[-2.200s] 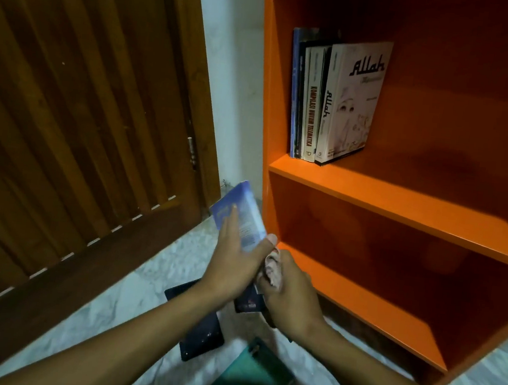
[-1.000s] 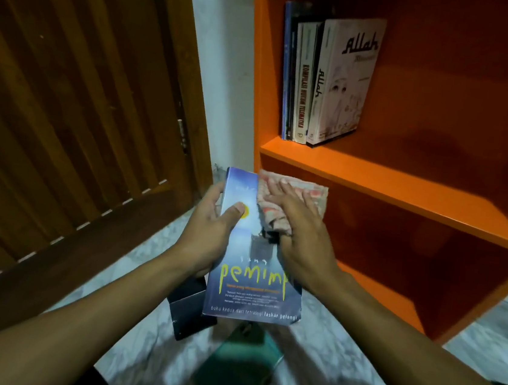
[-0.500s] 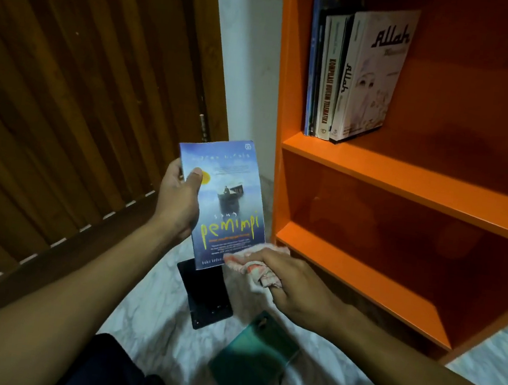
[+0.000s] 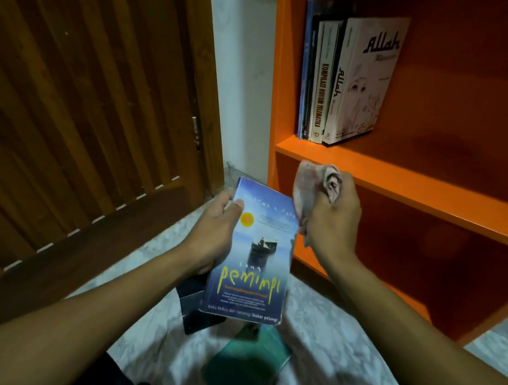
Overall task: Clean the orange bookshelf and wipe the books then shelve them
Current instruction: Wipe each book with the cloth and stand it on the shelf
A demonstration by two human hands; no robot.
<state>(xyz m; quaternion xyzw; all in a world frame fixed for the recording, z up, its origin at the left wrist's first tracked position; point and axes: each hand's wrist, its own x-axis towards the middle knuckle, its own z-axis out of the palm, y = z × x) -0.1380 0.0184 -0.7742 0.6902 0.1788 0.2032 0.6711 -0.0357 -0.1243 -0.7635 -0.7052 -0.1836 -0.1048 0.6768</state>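
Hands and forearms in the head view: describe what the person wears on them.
Nothing is worn on either. The left hand and right hand are bare, with no gloves, and no rings or watch can be seen. Both forearms are uncovered up to the frame's edge, with no sleeve showing, and no bracelets or markings are visible.

Door (image 4: 76,102) left, bookshelf (image 4: 405,184) right. Four books (image 4: 344,79) stand on its shelf, far left. Two books (image 4: 239,361) lie on the floor (image 4: 340,338) before it.
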